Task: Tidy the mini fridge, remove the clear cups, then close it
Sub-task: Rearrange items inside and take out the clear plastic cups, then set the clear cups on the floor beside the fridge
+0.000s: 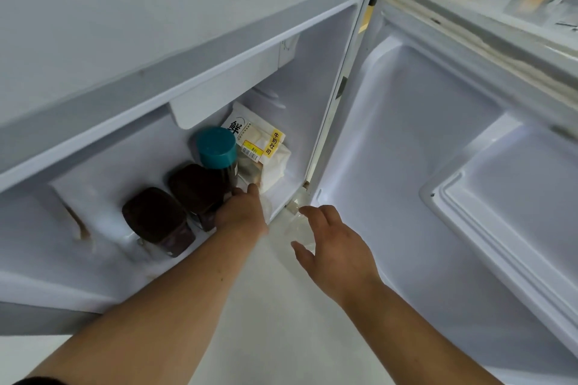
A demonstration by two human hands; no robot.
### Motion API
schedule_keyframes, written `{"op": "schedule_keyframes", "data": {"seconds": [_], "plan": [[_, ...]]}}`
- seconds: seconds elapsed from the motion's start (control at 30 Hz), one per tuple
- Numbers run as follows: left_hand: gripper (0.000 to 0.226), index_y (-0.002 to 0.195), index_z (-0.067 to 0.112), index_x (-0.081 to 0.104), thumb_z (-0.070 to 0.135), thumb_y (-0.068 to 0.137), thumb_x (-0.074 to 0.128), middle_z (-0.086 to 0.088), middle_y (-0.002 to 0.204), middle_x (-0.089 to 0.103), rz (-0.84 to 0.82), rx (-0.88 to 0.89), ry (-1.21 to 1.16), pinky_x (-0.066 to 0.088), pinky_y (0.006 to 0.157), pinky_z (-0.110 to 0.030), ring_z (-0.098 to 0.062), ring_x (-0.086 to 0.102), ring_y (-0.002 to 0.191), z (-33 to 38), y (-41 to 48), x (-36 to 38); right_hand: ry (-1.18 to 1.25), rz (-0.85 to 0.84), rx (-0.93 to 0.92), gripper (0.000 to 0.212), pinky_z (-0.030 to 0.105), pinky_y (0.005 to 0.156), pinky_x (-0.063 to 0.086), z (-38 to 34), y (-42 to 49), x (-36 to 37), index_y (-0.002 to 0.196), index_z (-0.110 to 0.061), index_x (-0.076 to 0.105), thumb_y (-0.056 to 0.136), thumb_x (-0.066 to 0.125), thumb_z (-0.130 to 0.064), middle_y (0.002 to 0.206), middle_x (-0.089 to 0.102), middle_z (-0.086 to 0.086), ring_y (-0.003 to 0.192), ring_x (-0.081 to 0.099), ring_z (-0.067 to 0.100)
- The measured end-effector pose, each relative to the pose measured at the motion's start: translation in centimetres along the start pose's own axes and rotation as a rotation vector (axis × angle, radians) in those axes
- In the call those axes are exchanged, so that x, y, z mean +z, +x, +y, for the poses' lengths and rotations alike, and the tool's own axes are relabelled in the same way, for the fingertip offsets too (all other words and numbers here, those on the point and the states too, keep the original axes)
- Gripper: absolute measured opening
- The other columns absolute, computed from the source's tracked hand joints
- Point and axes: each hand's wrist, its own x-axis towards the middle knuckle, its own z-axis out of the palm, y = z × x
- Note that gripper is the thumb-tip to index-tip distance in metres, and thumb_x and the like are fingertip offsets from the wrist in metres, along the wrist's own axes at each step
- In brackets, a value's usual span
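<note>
Clear cups are the items to remove; one clear cup (300, 228) appears just outside the mini fridge (187, 40), low at the front right corner of the opening, beside the hinge edge. It is faint and blurred, so its exact shape and whether it is a single cup or a stack cannot be told.

Nearest, the right hand (334, 247) hovers just beside that cup with fingers spread apart, holding nothing. The cup looks like thin plastic: judged light, easily crushed and slick. Take hold around the side wall with a gentle, wide grip, not by the rim.

Further in, the left hand (242, 209) reaches over the fridge floor between the dark jars (175, 206) and the bread bag (262, 156). Its fingers are hidden, so open or closed cannot be told.

Behind stands a bottle with a teal cap (216, 147). The door (438, 166) stands wide open to the right.
</note>
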Motion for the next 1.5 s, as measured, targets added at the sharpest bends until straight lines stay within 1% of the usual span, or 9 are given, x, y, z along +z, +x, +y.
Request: {"op": "schedule_keyframes", "data": {"seconds": [0.1,0.27,0.43,0.5,0.77,0.93,1.07,1.23,1.5], "plan": [[0.092,0.146,0.026,0.026,0.051,0.077,0.08,-0.013,0.134,0.051,0.077,0.069,0.023,0.048,0.065,-0.036,-0.03,0.059,0.115,0.1,-1.9,-0.7,0.006,-0.012,0.015,0.056,0.025,0.058,0.041,-0.3,-0.2,-0.9,0.14,-0.03,0.046,0.092,0.069,-0.046,0.127,0.055,-0.005,0.068,0.057,0.013],[0.099,0.15,0.027,0.027,0.068,0.071,0.072,-0.008,0.134,0.056,0.207,0.208,0.1,0.045,0.096,-0.042,-0.03,0.047,0.125,-0.6,-7.0,-2.1,0.002,-0.043,0.052,0.057,0.032,0.064,0.052,-0.6,-1.8,-3.4,0.143,-0.033,0.04,0.094,0.065,-0.047,0.131,0.052,-0.007,0.086,0.063,0.018],[0.095,0.143,0.031,0.034,0.06,0.064,0.079,-0.004,0.128,0.046,0.015,0.276,-0.175,0.053,0.092,-0.041,-0.028,0.054,0.12,-1.5,-11.4,-3.9,-0.01,-0.083,0.077,0.061,0.034,0.066,0.05,-0.4,-4.6,-6.4,0.146,-0.035,0.035,0.094,0.062,-0.05,0.137,0.049,-0.006,0.097,0.063,0.021],[0.096,0.141,0.032,0.036,0.061,0.06,0.079,-0.002,0.128,0.045,-0.01,0.288,-0.212,0.053,0.094,-0.041,-0.026,0.054,0.121,-1.7,-13.3,-4.9,-0.008,-0.095,0.071,0.062,0.034,0.067,0.049,-0.5,-5.8,-7.6,0.147,-0.035,0.035,0.094,0.062,-0.05,0.138,0.049,-0.006,0.098,0.063,0.022],[0.101,0.145,0.034,0.032,0.066,0.057,0.071,0.005,0.136,0.049,0.015,0.365,-0.166,0.052,0.094,-0.036,-0.022,0.057,0.121,-1.0,-21.6,-6.9,0.005,-0.112,-0.004,0.061,0.034,0.072,0.051,-1.7,-11.5,-11.4,0.147,-0.036,0.033,0.094,0.058,-0.053,0.141,0.044,-0.01,0.105,0.061,0.021],[0.11,0.15,0.038,0.022,0.068,0.055,0.068,0.005,0.139,0.048,0.064,0.348,-0.152,0.051,0.09,-0.036,-0.022,0.056,0.122,-0.2,-25.2,-8.2,0.024,-0.072,-0.064,0.059,0.038,0.078,0.055,-2.4,-14.5,-13.9,0.146,-0.036,0.034,0.094,0.059,-0.052,0.137,0.045,-0.009,0.104,0.06,0.02],[0.106,0.146,0.039,0.029,0.07,0.051,0.066,0.004,0.137,0.05,0.11,0.348,-0.118,0.05,0.089,-0.035,-0.022,0.06,0.119,0.7,-27.4,-10.0,0.016,-0.018,-0.095,0.058,0.041,0.08,0.057,-2.6,-16.3,-16.2,0.144,-0.034,0.036,0.094,0.059,-0.051,0.133,0.047,-0.007,0.102,0.06,0.022],[0.107,0.145,0.042,0.023,0.073,0.051,0.067,0.005,0.143,0.047,0.111,0.349,-0.066,0.052,0.096,-0.037,-0.021,0.058,0.123,1.1,-30.6,-11.1,0.018,0.021,-0.117,0.055,0.041,0.079,0.056,-2.3,-18.7,-18.5,0.141,-0.033,0.039,0.093,0.06,-0.049,0.129,0.05,-0.005,0.099,0.06,0.022],[0.104,0.148,0.041,0.023,0.069,0.062,0.074,0.005,0.149,0.043,0.158,0.342,-0.045,0.053,0.099,-0.038,-0.021,0.055,0.126,0.7,-34.9,-11.3,0.036,0.067,-0.149,0.056,0.036,0.077,0.057,-2.0,-21.5,-20.2,0.141,-0.035,0.039,0.092,0.059,-0.053,0.129,0.051,-0.006,0.096,0.06,0.019]]}}
